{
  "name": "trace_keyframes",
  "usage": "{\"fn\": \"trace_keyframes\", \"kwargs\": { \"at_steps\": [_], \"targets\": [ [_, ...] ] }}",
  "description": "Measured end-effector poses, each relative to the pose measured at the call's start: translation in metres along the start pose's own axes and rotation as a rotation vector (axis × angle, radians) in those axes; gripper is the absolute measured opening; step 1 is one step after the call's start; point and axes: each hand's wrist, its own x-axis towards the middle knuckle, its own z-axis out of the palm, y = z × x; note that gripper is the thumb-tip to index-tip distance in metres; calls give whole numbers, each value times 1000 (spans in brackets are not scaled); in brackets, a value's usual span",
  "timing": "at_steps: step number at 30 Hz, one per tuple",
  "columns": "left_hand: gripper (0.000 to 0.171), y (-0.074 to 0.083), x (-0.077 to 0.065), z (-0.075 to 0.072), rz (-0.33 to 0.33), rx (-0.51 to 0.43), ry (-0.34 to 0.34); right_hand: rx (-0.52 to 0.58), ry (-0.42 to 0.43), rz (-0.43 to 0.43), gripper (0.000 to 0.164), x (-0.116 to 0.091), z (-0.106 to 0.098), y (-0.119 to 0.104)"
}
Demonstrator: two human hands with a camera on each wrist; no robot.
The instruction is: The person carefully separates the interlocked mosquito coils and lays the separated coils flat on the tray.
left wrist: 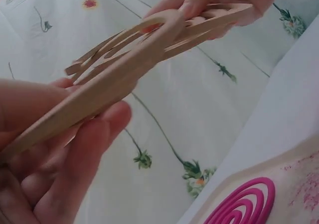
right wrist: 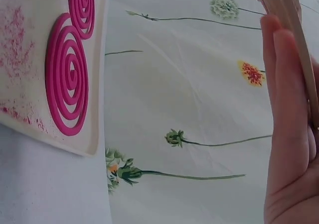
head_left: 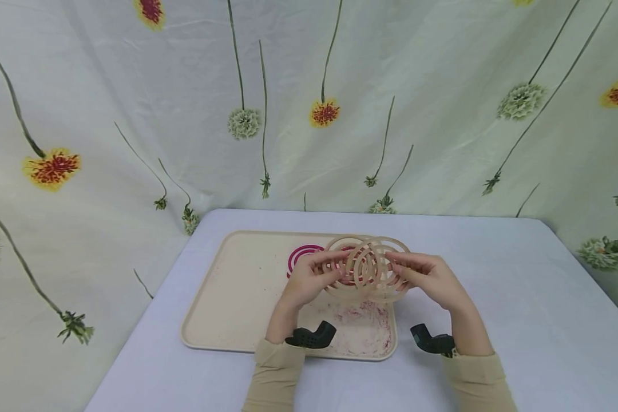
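My left hand pinches a flat beige spiral coil by its left edge, thumb on one side and fingers on the other. At the right, my right hand grips another beige coil between thumb and fingers. Their turns overlap between the hands, above the tray; whether they are hooked together I cannot tell. Below them, two bright pink spiral coils lie on the tray, one at the left and one at the right. The held coils partly hide these in the head view.
A cream tray with pink dust over its right part sits on a table with a white cloth. Behind the table hangs a flower-print cloth. Each wrist wears a black camera mount.
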Motion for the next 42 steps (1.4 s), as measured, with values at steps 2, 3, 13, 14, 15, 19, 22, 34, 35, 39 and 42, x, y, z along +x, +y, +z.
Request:
{"fn": "trace_keyframes", "kwargs": {
  "at_steps": [2,3,13,14,15,19,22,34,35,39,42],
  "targets": [
    [30,-1,2,5,5,-18,88,9,81,5,32,2,5,-1],
    [30,-1,3,7,6,-33,138,26,118,3,33,3,8,-1],
    [29,25,5,38,123,-38,426,256,496,-75,34,17,44,-1],
    [30,27,4,39,147,-22,414,270,526,-79,34,18,46,-2],
    [31,27,4,40,168,-7,398,279,553,-78,34,18,48,-2],
    [35,15,6,38,242,-71,282,281,571,-70,33,18,48,-4],
    [33,4,8,31,258,-135,226,243,486,-61,33,15,40,-5],
    [23,2,-3,-11,105,-86,-188,49,-124,-47,31,-3,3,-7],
    [23,2,-4,-12,103,-81,-184,39,-139,-35,32,-3,3,-7],
    [26,2,-1,-7,106,-54,-68,19,-99,7,35,-2,4,-8],
    [27,2,1,2,94,-58,40,14,-19,13,37,1,9,-8]
  ]
}}
